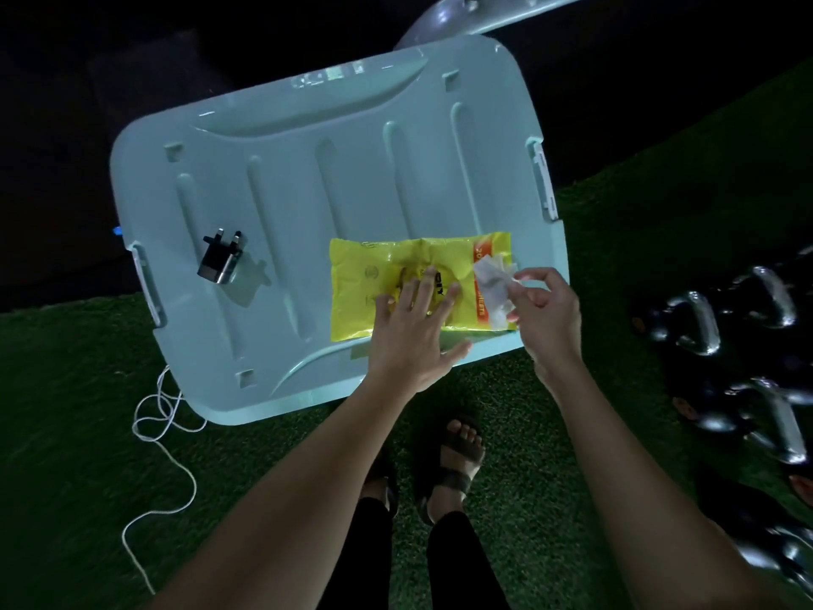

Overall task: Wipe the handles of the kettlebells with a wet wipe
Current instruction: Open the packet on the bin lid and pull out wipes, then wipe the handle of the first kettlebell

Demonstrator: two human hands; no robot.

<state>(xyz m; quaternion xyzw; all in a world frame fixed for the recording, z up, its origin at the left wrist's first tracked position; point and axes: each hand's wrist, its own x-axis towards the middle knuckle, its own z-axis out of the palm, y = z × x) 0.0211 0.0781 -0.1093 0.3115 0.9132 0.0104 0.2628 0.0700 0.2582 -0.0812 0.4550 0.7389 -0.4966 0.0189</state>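
A yellow wet-wipe pack (378,275) lies on a pale blue box lid (308,178). My left hand (413,332) presses flat on the pack, fingers spread. My right hand (545,310) pinches a white wet wipe (495,284) that sticks out of the pack's right end. Several black kettlebells with shiny curved handles (699,323) stand in a row on the grass at the far right, apart from both hands.
A black plug adapter (220,261) sits on the lid's left side. A white cable (162,416) trails over the green artificial grass (79,389) at the lower left. My sandalled feet (457,455) stand just below the lid. The background beyond the lid is dark.
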